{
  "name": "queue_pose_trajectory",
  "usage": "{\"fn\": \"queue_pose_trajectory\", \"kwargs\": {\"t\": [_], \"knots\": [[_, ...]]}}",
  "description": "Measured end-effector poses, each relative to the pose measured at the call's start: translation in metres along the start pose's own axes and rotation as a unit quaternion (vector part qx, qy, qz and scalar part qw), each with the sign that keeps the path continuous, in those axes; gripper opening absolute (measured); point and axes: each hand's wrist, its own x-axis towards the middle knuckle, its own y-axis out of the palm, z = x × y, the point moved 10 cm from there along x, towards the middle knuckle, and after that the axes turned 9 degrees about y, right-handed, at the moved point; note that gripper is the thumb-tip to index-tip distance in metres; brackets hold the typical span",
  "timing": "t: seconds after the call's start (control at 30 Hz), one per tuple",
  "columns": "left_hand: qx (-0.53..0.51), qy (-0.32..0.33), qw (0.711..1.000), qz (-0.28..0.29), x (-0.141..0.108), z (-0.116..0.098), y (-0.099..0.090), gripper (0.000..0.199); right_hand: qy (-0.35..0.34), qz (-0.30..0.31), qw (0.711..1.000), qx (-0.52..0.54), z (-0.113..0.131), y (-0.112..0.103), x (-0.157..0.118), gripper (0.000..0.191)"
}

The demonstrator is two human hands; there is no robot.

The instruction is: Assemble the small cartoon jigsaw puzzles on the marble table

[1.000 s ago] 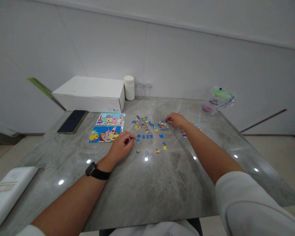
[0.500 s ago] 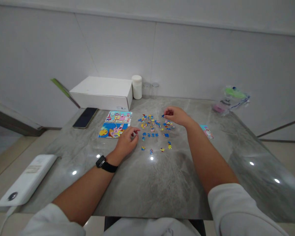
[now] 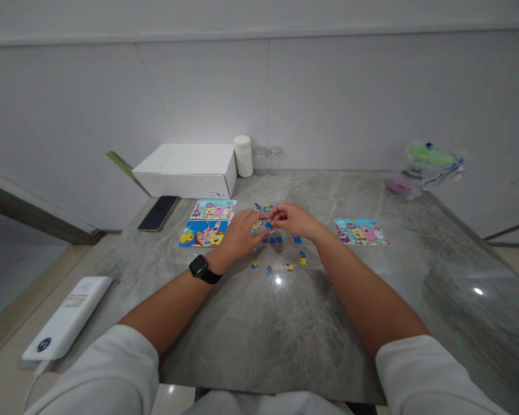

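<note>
Left grip (image 3: 241,233) near right grip (image 3: 293,219) above puzzle pieces (image 3: 303,260)

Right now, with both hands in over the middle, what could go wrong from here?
The left hand and right hand are close together among small, loose puzzle pieces, so a finger might nudge some out of place.

The hands also cover part of that group, so a piece beneath could be missed.

The white device lies near the edge of the table; a tug on its cable might pull it off.

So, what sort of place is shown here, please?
An indoor room, perhaps in a home or office: a marble-patterned table against a panelled wall, holding a smartphone and jigsaw pieces.
</note>
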Motion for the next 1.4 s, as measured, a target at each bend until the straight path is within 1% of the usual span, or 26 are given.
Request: {"fn": "queue_pose_trajectory", "kwargs": {"t": [0.1, 0.2, 0.33, 0.43, 0.53, 0.6, 0.7, 0.83, 0.93, 1.07, 1.23, 1.4], "knots": [[-0.003, 0.022, 1.0, -0.013, -0.003, -0.001, 0.006, 0.025, 0.018, -0.001, 1.0, -0.004, -0.007, 0.002, -0.001, 0.022], [0.007, 0.033, 0.999, -0.009, -0.007, 0.001, 0.011, 0.02, 0.033, 0.006, 0.999, -0.039, -0.012, 0.01, 0.0, 0.024], [0.012, 0.027, 1.0, 0.0, -0.011, 0.011, 0.016, 0.019, 0.029, 0.008, 0.995, -0.092, -0.014, 0.017, 0.002, 0.023], [0.008, 0.017, 1.0, 0.01, -0.013, 0.019, 0.019, 0.023, 0.028, -0.007, 0.989, -0.142, -0.013, 0.015, 0.001, 0.024], [0.007, 0.005, 0.999, 0.037, -0.015, 0.025, 0.025, 0.024, 0.029, -0.042, 0.976, -0.213, -0.008, 0.007, -0.001, 0.021], [0.012, 0.008, 0.998, 0.06, -0.016, 0.026, 0.03, 0.022, 0.028, -0.054, 0.965, -0.257, -0.005, 0.004, -0.003, 0.018], [0.024, 0.016, 0.995, 0.09, -0.017, 0.023, 0.038, 0.022, 0.028, -0.049, 0.95, -0.306, -0.002, 0.007, -0.006, 0.017], [0.035, -0.004, 0.992, 0.125, -0.019, 0.026, 0.046, 0.018, 0.024, -0.054, 0.931, -0.36, 0.001, 0.016, -0.009, 0.015], [0.043, -0.017, 0.99, 0.132, -0.02, 0.03, 0.045, 0.018, 0.031, -0.051, 0.925, -0.375, 0.002, 0.024, -0.011, 0.016], [0.055, -0.016, 0.988, 0.142, -0.021, 0.031, 0.043, 0.019, 0.048, -0.052, 0.919, -0.389, 0.004, 0.031, -0.013, 0.015], [0.053, -0.019, 0.987, 0.151, -0.02, 0.032, 0.043, 0.018, 0.075, -0.059, 0.918, -0.385, 0.001, 0.033, -0.013, 0.014], [0.05, -0.019, 0.987, 0.152, -0.018, 0.031, 0.041, 0.016, 0.077, -0.059, 0.92, -0.38, 0.0, 0.034, -0.013, 0.014]]}}
